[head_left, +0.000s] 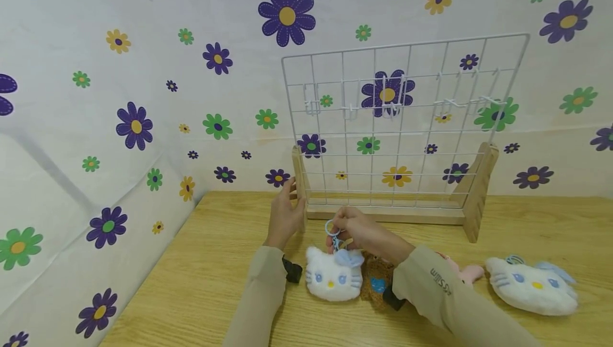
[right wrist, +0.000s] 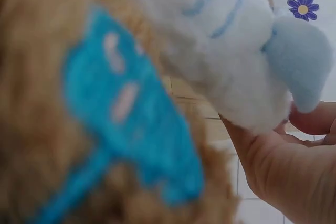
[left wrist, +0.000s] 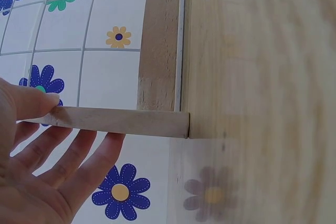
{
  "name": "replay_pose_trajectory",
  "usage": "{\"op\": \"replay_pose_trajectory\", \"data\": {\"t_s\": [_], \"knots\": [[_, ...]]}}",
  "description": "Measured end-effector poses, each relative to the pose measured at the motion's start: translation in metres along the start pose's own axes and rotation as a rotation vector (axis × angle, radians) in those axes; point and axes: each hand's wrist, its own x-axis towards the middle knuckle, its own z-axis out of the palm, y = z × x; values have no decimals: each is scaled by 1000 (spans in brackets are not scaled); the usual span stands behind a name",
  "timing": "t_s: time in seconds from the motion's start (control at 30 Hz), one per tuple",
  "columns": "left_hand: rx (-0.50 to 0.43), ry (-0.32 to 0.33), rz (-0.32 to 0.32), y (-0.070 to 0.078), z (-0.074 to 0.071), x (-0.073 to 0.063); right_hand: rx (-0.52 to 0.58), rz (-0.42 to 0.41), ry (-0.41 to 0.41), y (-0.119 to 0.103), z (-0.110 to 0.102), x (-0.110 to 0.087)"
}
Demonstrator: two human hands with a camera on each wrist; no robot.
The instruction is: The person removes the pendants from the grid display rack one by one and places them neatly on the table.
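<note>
My left hand [head_left: 286,218] grips the wooden side post [head_left: 299,176] of a white wire grid rack [head_left: 392,139]. In the left wrist view the thumb lies on one side of the post [left wrist: 121,121] and the fingers on the other. My right hand [head_left: 361,230] pinches the light blue ring and chain [head_left: 335,240] of a white plush cat-face keychain [head_left: 330,280] with a blue bow. Beside it is a brown plush keychain [head_left: 375,278] with a blue patch, partly hidden by the right wrist. The brown plush [right wrist: 31,77] fills the right wrist view's left side, blurred.
Several white hooks [head_left: 391,110] hang on the upper grid. On the table [head_left: 191,283], to the right, lie a pink plush [head_left: 471,273], partly behind the right sleeve, and a second white cat-face plush [head_left: 531,286]. A flower-printed cloth [head_left: 143,70] stands behind.
</note>
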Motion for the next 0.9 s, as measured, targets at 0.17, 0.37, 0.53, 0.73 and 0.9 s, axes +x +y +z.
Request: {"op": "replay_pose_trajectory", "data": {"t_s": [0.17, 0.37, 0.53, 0.73, 0.9], "knots": [[-6, -8, -12, 1, 2, 0, -112, -17, 20, -4, -2, -2], [-1, -15, -11, 2, 4, 0, -288, -133, -25, -8, -12, -3], [6, -19, -11, 3, 6, 2, -432, -225, -4, -8, -19, -6], [25, -84, -79, 3, -8, -5, -484, -262, 30, -12, -30, -17], [100, -221, -87, 7, -35, -11, -505, -333, 76, -19, -55, -38]]}}
